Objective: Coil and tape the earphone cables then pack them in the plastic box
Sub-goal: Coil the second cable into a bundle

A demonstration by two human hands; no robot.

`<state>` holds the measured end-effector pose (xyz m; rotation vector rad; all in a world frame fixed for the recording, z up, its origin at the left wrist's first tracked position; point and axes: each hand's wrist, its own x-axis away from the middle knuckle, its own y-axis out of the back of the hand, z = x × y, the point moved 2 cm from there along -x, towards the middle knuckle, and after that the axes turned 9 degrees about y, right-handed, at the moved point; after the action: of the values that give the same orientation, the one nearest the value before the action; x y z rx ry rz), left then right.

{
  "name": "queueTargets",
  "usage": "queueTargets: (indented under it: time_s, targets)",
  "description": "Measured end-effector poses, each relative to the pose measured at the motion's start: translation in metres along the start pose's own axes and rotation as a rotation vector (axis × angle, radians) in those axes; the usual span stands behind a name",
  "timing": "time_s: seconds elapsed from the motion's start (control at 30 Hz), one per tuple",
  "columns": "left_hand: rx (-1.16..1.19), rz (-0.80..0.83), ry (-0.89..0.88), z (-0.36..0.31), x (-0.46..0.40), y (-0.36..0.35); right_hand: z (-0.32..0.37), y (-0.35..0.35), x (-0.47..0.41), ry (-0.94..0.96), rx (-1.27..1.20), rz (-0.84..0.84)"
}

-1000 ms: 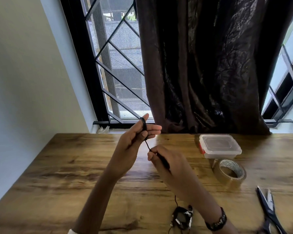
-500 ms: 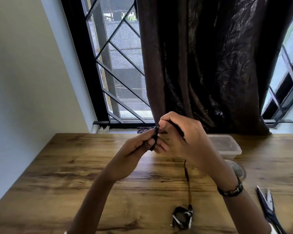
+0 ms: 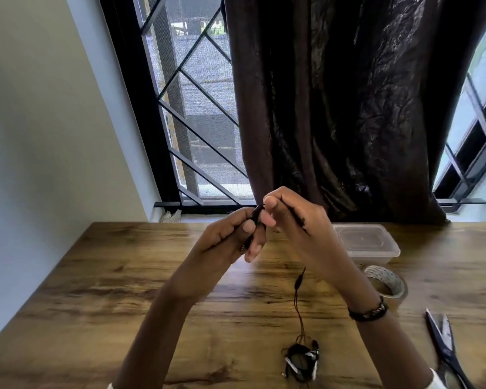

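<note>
Both hands are raised above the middle of the wooden table (image 3: 124, 290). My left hand (image 3: 230, 234) pinches a small black coil of earphone cable (image 3: 256, 217) between thumb and fingers. My right hand (image 3: 298, 220) holds the same cable against the coil, and the loose black cable (image 3: 299, 299) hangs from it down to the table. A second coiled earphone bundle (image 3: 300, 360) with tape on it lies near the front edge. The clear plastic box (image 3: 376, 248), lid on, stands at the back right, partly behind my right hand.
A roll of tape (image 3: 387, 279) lies in front of the box, beside my right wrist. Scissors (image 3: 443, 349) lie at the right front. Behind the table are a barred window (image 3: 191, 136) and a dark curtain (image 3: 334, 108); a wall closes the left side.
My right hand has risen from below the left hand up to the coil, carrying the cable over it. The hanging cable has grown shorter and the left hand has curled tighter round the coil.
</note>
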<state>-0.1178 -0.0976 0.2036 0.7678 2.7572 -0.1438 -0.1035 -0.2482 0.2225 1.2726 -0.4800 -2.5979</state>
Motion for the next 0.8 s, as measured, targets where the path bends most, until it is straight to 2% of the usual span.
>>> queueTargets:
  time_s: [0.2,0.4,0.53,0.7,0.8]
  targets:
    - [0.157,-0.063,-0.075,-0.002,-0.005,0.0,-0.012,-0.024,0.025,-0.101,-0.066,-0.065]
    - [0.179,-0.178,-0.072,-0.001,-0.008,0.01,-0.013,-0.043,0.048,-0.14,-0.064,-0.058]
    - [0.058,-0.206,-0.054,0.002,-0.009,0.011,-0.006,-0.042,0.053,-0.114,0.009,-0.028]
    - [-0.188,-0.297,-0.038,0.005,-0.01,0.008,0.006,-0.038,0.053,-0.104,0.095,0.035]
    - [-0.332,-0.293,-0.02,0.006,-0.011,0.006,0.014,-0.031,0.051,-0.107,0.093,0.079]
